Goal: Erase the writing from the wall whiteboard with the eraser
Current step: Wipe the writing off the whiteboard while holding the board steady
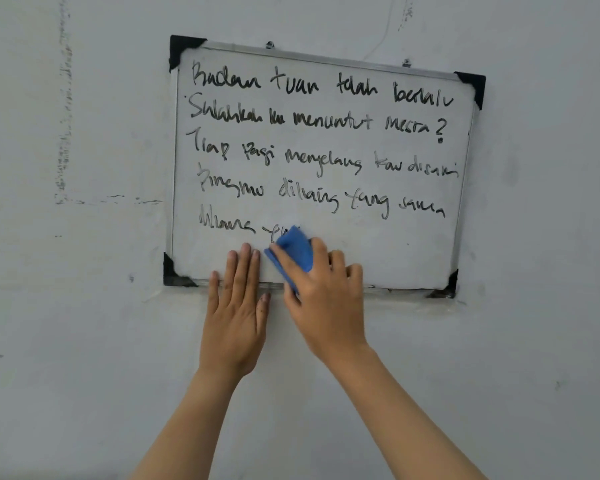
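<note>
A whiteboard (378, 244) with a silver frame and black corner caps hangs on a pale grey wall (84, 306), slightly tilted so that its right side sits lower than its left. Black handwriting (319, 133) covers most of the board in six lines; the sixth, bottom line is short and breaks off at the eraser, with the surface to its right bare. The right hand (326, 299) is clamped on a blue eraser (297, 251), thumb on its left edge and fingers curled over its right side, pressing it against the board near the lower middle, right at the end of that bottom line of writing. The eraser's upper corner covers the last letters there. The left hand (238, 313) lies flat and spread, fingers together and pointing up, holding nothing; its fingertips rest on the board's lower part while the palm lies across the bottom frame and onto the wall below. The two hands are just beside each other, the left thumb near the right thumb.
</note>
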